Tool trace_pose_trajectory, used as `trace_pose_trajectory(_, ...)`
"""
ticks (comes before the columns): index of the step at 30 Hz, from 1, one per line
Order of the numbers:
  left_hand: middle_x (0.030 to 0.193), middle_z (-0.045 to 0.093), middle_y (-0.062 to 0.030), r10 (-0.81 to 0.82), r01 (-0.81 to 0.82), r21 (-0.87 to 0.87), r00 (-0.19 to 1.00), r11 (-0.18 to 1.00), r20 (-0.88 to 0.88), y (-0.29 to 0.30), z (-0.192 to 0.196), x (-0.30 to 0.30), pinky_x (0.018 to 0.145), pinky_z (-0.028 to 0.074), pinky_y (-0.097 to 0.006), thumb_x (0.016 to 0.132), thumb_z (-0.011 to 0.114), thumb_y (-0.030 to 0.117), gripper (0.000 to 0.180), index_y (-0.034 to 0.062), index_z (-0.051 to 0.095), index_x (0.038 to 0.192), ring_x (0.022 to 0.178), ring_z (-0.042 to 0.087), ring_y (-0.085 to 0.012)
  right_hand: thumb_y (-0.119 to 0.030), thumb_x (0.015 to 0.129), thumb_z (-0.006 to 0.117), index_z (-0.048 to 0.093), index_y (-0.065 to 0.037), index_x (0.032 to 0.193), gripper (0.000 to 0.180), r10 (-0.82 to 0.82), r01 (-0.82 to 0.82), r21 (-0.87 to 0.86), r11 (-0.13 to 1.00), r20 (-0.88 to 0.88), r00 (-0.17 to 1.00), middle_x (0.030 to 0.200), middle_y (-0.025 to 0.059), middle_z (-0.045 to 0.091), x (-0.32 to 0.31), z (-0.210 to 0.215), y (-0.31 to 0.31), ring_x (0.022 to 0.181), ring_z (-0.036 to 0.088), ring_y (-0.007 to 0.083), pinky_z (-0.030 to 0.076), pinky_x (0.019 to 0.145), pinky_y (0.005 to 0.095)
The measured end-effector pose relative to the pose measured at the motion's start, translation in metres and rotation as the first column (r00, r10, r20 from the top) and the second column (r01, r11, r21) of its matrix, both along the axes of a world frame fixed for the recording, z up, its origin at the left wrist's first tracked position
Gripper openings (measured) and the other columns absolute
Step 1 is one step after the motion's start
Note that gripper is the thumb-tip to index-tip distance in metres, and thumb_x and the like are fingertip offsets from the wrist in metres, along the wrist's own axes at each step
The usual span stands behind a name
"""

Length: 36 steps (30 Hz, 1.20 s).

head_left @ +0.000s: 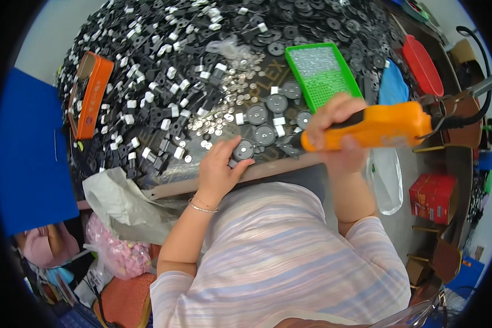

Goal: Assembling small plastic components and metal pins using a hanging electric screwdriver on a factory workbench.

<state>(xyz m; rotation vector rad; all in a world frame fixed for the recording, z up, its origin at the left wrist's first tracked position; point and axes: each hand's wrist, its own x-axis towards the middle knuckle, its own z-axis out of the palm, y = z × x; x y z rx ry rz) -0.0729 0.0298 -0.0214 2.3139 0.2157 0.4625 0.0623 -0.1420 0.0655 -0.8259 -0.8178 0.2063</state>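
Observation:
My left hand [220, 165] is at the table's near edge, thumb and fingers closed around a round black disc part [244, 148]. My right hand [339, 124] grips an orange electric screwdriver [396, 124], held sideways with its dark tip end pointing left towards the discs. Motion blurs this hand a little. Between the hands lie several black disc assemblies [276, 103] with white blocks attached. Small silver round pieces [212, 121] are scattered behind my left hand. Just behind my right hand, a green tray [323, 97] has a perforated bottom and many small shiny pieces at its far end.
Black-and-white parts [153, 82] heap across the left and back, black discs [333, 24] at the back right. An orange box [97, 101] stands left. A red basket [422, 65], blue cloth [393, 85] and black cable [478, 49] are right. A greyish sack [120, 199] overhangs the near-left edge.

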Motion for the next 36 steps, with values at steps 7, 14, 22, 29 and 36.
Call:
trace_pose_trajectory(7,0.076,0.055,-0.0086,-0.003,0.002,-0.016,1.000,1.000,-0.020,0.001,0.002,-0.001,0.058,0.044,-0.033,0.066,0.075,0.029,0.048,0.0049,0.058,0.104,0.069,0.055,-0.0250,-0.017,0.078,0.066,0.049,0.001,0.093,0.029,0.099,-0.084,-0.133,0.988,0.109,0.989,0.083,0.0124,0.048,-0.014,-0.012,0.050,0.055,0.052,0.0163,0.044,0.048,0.0258)
trace_pose_trajectory(14,0.077,0.055,-0.0086,-0.012,0.012,0.007,1.000,1.000,0.002,0.004,0.003,-0.003,0.059,0.045,-0.034,0.068,0.073,0.031,0.046,0.0055,0.058,0.104,0.070,0.056,-0.0260,-0.013,0.078,0.064,0.048,0.000,0.091,0.024,0.230,-0.189,-0.228,0.955,0.170,0.958,0.081,0.0102,0.047,-0.012,-0.014,0.061,0.055,0.051,0.0130,0.044,0.050,0.0236)
trace_pose_trajectory(22,0.079,0.056,-0.0105,-0.002,0.001,0.032,1.000,0.999,0.017,0.000,0.005,0.000,0.064,0.046,-0.036,0.068,0.073,0.028,0.045,0.0045,0.058,0.103,0.075,0.056,-0.0287,-0.014,0.076,0.067,0.051,-0.001,0.091,0.025,0.230,-0.197,-0.206,0.959,0.155,0.961,0.083,0.0114,0.050,-0.012,-0.020,0.064,0.056,0.050,0.0132,0.045,0.050,0.0231)
trace_pose_trajectory(29,0.081,0.057,-0.0115,0.001,-0.001,-0.008,1.000,1.000,-0.028,-0.002,0.006,-0.001,0.065,0.045,-0.036,0.067,0.073,0.026,0.044,0.0025,0.058,0.102,0.076,0.055,-0.0299,-0.023,0.076,0.068,0.051,-0.002,0.096,0.034,0.360,-0.376,0.069,0.924,0.169,0.917,0.087,0.0095,0.049,0.019,0.021,0.028,0.056,0.053,0.0154,0.047,0.053,0.0284)
trace_pose_trajectory(36,0.077,0.056,-0.0096,0.032,-0.032,-0.004,0.997,0.999,-0.077,-0.002,0.007,-0.001,0.060,0.044,-0.033,0.065,0.075,0.023,0.046,0.0020,0.059,0.103,0.069,0.054,-0.0268,0.001,0.073,0.060,0.049,0.002,0.094,0.024,-0.353,0.350,-0.084,0.933,-0.038,0.935,0.083,0.0138,0.053,0.052,-0.012,-0.059,0.057,0.053,0.0164,0.044,0.051,0.0248)
